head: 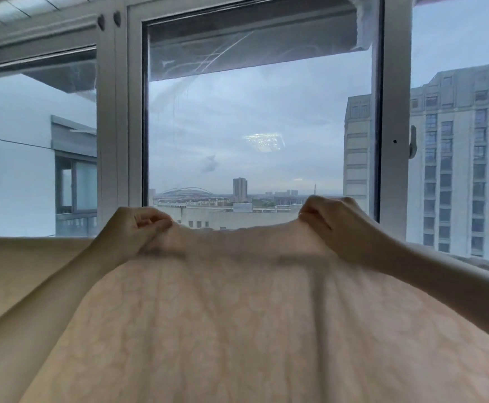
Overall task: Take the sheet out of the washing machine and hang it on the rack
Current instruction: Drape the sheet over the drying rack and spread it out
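Sheet (237, 330) is up in front of me, pale peach, its top edge running left to right between my hands and draping down toward me. Left hand (134, 228) pinches that edge with curled fingers, right hand (333, 219) does likewise, both about level. Window frame (388, 112) sits beyond. I can't clearly see the rack, so I'd carry the edge forward.

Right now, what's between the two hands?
In the head view, a sagging stretch of the sheet's top edge runs from the left hand to the right hand; both pinch it. Behind shows the window.
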